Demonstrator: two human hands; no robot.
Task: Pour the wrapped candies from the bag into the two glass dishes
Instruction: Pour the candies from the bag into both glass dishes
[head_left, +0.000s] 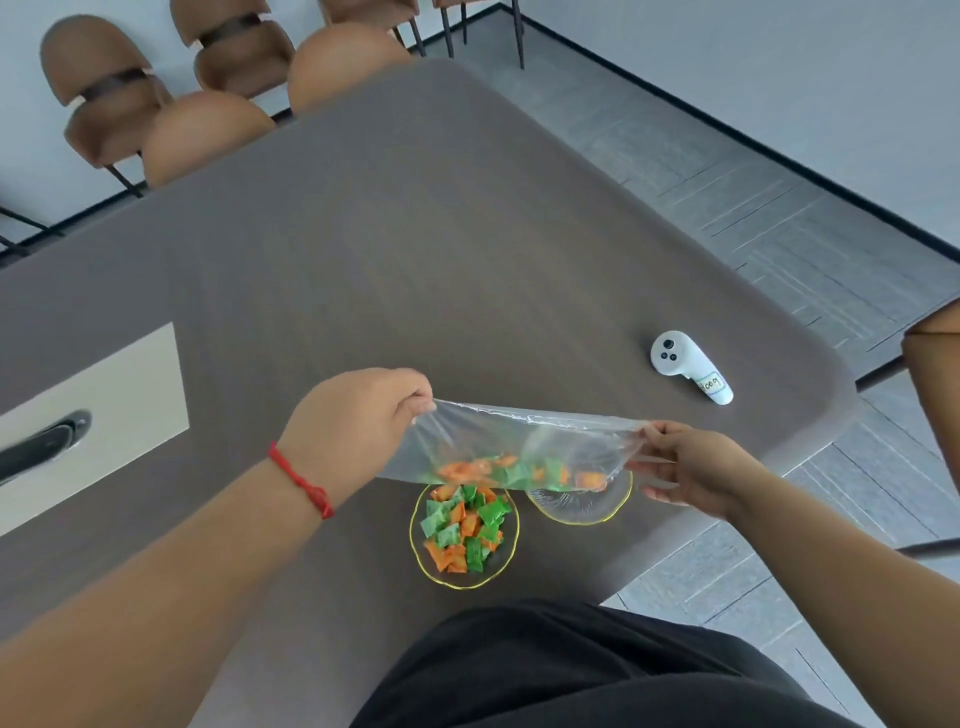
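Note:
A clear plastic bag (519, 441) is stretched between my hands above the table's near edge. My left hand (358, 421) pinches its left end and my right hand (691, 462) grips its right end. Orange and green wrapped candies (498, 473) lie along the bag's lower side. Below it, the left glass dish (431, 566) with a yellow rim holds a heap of orange and green candies (462, 530). The right glass dish (582, 506), partly hidden under the bag, looks empty where it shows.
A white hand controller (685, 366) lies on the dark wood table (415, 260) to the far right. A pale panel with a black handle (47, 441) sits at the left. Brown chairs (202, 130) stand along the far side. The table's rounded edge is close to the dishes.

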